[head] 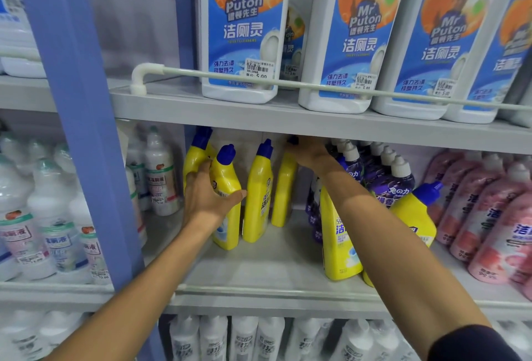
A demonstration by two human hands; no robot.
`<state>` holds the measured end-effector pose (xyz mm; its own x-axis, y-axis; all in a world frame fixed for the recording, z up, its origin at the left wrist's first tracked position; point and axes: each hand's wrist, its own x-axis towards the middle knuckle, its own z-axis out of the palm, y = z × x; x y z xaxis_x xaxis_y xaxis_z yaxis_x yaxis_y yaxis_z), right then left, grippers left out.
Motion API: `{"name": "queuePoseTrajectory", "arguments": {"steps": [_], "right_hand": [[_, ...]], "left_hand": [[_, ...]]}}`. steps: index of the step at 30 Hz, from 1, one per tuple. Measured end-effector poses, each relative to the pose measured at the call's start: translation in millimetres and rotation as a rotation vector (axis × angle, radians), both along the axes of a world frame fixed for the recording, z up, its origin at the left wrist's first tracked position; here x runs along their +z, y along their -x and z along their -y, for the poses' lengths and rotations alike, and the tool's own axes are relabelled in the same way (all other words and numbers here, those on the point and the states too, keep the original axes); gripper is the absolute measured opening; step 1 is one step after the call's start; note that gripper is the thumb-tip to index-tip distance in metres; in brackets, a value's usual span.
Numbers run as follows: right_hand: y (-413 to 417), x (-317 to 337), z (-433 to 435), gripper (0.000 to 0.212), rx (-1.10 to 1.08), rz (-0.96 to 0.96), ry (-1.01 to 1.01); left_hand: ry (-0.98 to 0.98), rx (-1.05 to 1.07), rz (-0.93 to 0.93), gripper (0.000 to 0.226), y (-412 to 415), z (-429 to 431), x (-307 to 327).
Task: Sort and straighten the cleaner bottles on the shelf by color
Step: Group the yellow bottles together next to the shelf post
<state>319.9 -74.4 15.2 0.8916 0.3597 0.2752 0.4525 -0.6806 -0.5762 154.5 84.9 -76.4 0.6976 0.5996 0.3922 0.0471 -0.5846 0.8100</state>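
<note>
Several yellow cleaner bottles with blue caps stand on the middle shelf (pixel 259 274). My left hand (pixel 207 193) wraps around one yellow bottle (pixel 227 202) at the left of the group. Just right of it stands another yellow bottle (pixel 259 190). My right hand (pixel 308 152) reaches deep under the upper shelf and grips the top of a rear yellow bottle (pixel 283 190). Under my right forearm a yellow bottle (pixel 338 245) stands at the front, and another one (pixel 414 214) leans among purple bottles (pixel 388 182). Pink bottles (pixel 489 216) fill the right end.
White bottles with blue and orange labels (pixel 241 29) line the upper shelf behind a rail (pixel 259 80). A blue upright post (pixel 74 101) divides the shelving; white bottles (pixel 43 216) stand left of it. More white bottles (pixel 259 337) fill the bottom shelf.
</note>
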Motion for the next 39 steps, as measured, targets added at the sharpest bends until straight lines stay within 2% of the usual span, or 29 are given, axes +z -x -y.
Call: {"name": "queuePoseTrajectory", "arguments": {"steps": [5,8,9,10,13,16,20,26,32,39], "right_hand": [[9.6,6.3,8.7,0.037,0.012,-0.052,-0.030],[9.0,-2.0,8.7,0.011,0.010,-0.040,-0.028],[7.7,-6.1,8.6,0.028,-0.010,-0.029,-0.009],[10.2,-8.0,9.5,0.036,-0.033,-0.012,0.001],[5.9,-11.1,9.7,0.026,-0.063,0.035,0.006],[7.2,-8.0,6.0,0.027,-0.065,0.034,0.061],[7.6,-6.3,2.6,0.017,-0.031,0.014,0.025],[1.4,-6.1,1.6,0.018,0.009,-0.111,-0.037],[0.1,-11.3,2.1,0.030,-0.009,-0.097,-0.066],[5.1,-12.8,1.8,0.020,-0.018,-0.077,-0.077]], "left_hand": [[-0.033,0.053,0.042,0.081,5.4,4.5,0.5],[-0.057,0.067,0.033,0.083,10.9,0.2,-0.4],[-0.052,0.067,0.026,0.084,13.0,-2.4,-1.3],[-0.046,0.062,0.036,0.083,15.4,-5.0,-2.2],[0.037,0.062,0.096,0.076,22.8,-10.0,-5.2],[0.115,0.101,0.126,0.074,28.0,-15.1,-8.2],[0.099,0.112,0.124,0.069,34.4,-18.0,-7.8],[0.039,0.184,0.043,0.050,43.3,-17.9,1.2],[0.093,0.233,-0.003,0.065,46.9,-20.0,-4.2],[0.194,0.204,0.024,0.044,51.5,-16.6,-8.9]]}}
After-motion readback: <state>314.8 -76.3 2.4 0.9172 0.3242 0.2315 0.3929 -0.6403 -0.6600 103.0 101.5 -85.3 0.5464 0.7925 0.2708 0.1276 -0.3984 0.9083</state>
